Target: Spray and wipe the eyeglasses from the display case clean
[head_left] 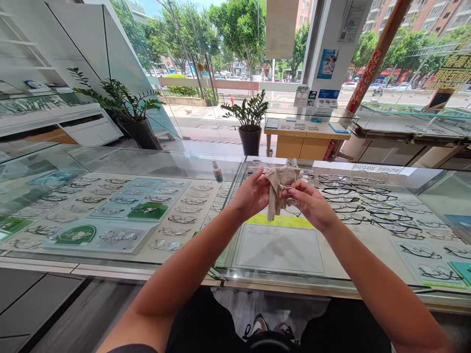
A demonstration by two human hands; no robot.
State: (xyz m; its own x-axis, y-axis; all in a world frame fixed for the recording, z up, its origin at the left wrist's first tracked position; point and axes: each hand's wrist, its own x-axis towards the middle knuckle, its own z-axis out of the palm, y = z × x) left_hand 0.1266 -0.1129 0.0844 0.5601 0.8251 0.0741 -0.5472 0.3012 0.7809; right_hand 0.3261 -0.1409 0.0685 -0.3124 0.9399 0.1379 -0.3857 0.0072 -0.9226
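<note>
I hold a pair of clear-framed glasses (290,184) over a glass display counter (191,267). My left hand (253,193) pinches a beige cleaning cloth (275,193) against the glasses; the cloth hangs down below my fingers. My right hand (311,203) grips the glasses from the right side, fingers closed on the frame. Both hands are raised a little above the counter top, close together.
Under the glass lie rows of spectacle frames (368,206) and green display cards (147,211). A small spray bottle (217,171) stands on the counter to the left of my hands. Two potted plants (250,125) stand beyond, by the shop windows.
</note>
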